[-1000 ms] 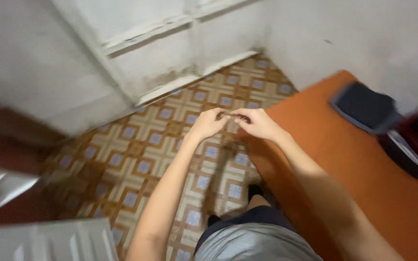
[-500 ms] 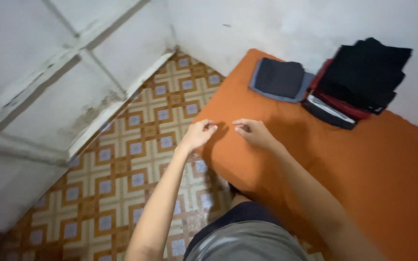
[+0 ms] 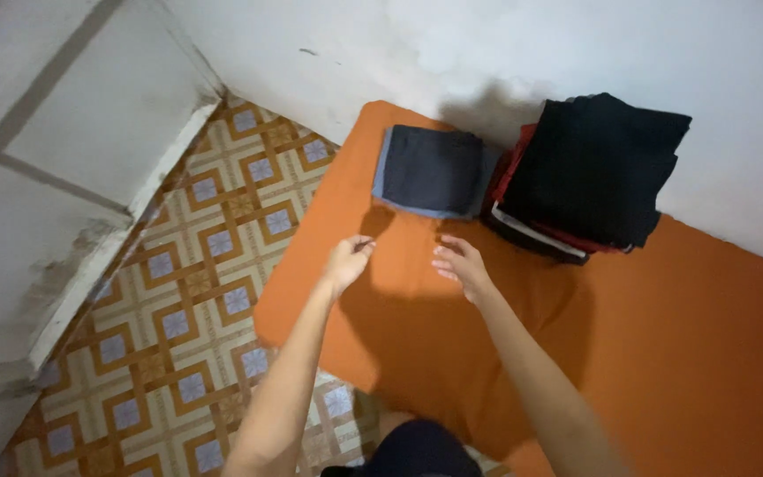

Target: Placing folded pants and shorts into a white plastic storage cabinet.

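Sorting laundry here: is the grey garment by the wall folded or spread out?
Folded: the grey garment lies as a compact layered rectangle on the orange mat, beside the dark pile.

We see a matt orange cloth (image 3: 664, 353) spread smooth across the right and lower frame, with only faint creases. At upper centre lies a folded dark grey garment (image 3: 434, 170) of soft, dull fabric; beside it, a stack of black and red cloth (image 3: 589, 172), equally matt. The patterned floor tiles (image 3: 196, 291) at left look hard and slightly glossy. The white wall (image 3: 505, 44) is rough, stained plaster.
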